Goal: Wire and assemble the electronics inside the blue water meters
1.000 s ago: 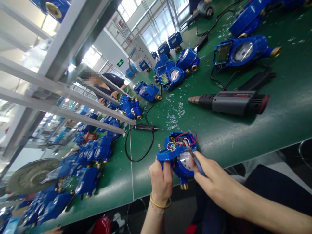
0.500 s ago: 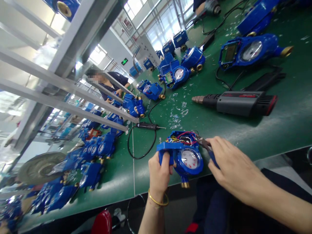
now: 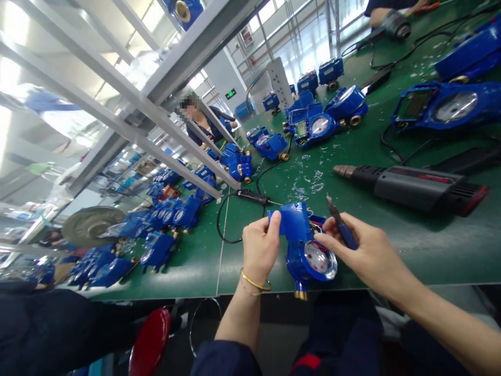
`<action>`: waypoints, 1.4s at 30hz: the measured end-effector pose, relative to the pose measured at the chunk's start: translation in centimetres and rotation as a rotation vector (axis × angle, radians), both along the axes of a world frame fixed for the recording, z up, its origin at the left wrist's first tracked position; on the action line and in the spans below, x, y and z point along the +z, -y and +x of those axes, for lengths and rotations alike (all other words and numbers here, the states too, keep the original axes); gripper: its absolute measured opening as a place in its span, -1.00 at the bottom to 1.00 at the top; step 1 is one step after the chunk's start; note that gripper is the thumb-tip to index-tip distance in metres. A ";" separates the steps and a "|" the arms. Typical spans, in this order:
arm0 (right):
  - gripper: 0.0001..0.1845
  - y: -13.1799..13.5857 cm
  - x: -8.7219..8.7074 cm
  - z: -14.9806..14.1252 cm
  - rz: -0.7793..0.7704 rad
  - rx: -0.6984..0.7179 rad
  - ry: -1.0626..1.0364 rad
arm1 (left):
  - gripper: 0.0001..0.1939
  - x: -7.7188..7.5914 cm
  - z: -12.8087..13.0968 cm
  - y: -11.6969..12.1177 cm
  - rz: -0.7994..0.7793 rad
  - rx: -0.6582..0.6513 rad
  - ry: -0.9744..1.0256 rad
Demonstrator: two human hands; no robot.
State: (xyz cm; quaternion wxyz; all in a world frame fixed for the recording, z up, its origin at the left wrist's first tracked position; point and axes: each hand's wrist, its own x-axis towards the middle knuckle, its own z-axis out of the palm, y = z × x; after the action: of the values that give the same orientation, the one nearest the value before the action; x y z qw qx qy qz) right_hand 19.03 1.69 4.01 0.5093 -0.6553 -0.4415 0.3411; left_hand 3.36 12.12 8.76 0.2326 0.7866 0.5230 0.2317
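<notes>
Lower centre: left hand (image 3: 260,244) is pinching the cover (image 3: 294,222) of a water meter (image 3: 305,262), right hand (image 3: 366,250) gripping pliers (image 3: 342,225), apparently mid-wiring; leads (image 3: 315,227) likely needing tucking next.

Grey heat gun (image 3: 420,189) on green bench (image 3: 395,256), red stool (image 3: 151,339) below, lit green sign (image 3: 230,94)

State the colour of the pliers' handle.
The pliers' handle is blue, seen best in the head view.

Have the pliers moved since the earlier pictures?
Yes. Judged against the resting heat gun, the pliers in the right hand have shifted up the picture, with their tips now nearer its nozzle.
</notes>
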 end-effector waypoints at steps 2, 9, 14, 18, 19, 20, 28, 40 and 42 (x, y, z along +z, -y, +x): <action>-0.56 -0.5 0.4 -0.6 -0.014 0.016 0.038 | -0.42 0.2 0.3 0.2 0.077 -0.018 -0.033; -0.56 -2.7 0.9 0.8 -0.100 0.152 -0.346 | -0.64 1.5 1.1 0.3 0.205 -0.184 -0.130; -0.53 -3.6 1.0 2.7 -0.220 0.321 -0.773 | -0.57 0.6 1.4 -3.6 0.108 -0.551 0.084; -0.55 -3.6 1.2 3.8 -0.211 0.382 -0.759 | -0.71 -0.9 2.4 -6.0 -0.049 -0.528 0.189; -0.56 -3.5 1.2 4.2 -0.199 0.353 -0.709 | -0.72 -1.2 2.6 -6.2 -0.071 -0.514 0.208; -0.58 -3.4 1.0 4.5 -0.187 0.296 -0.626 | -0.73 -1.4 2.9 -6.3 -0.088 -0.499 0.225; -0.49 -0.4 -2.0 7.5 -0.104 0.326 0.666 | -0.76 -1.4 3.7 -5.9 -0.069 -0.442 0.232; -0.58 0.4 2.6 6.5 0.089 0.158 1.452 | -0.74 -0.6 4.0 -5.5 0.231 -0.507 0.168; -0.59 0.1 2.6 6.5 0.118 0.186 1.465 | -0.72 -0.6 3.9 -5.4 0.246 -0.505 0.151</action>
State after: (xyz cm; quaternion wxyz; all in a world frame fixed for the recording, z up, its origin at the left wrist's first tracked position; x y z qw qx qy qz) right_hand 25.51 1.58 6.58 0.0878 -0.6465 -0.7394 -0.1660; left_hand 7.29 17.54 8.17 0.2241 0.8947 0.2597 0.2860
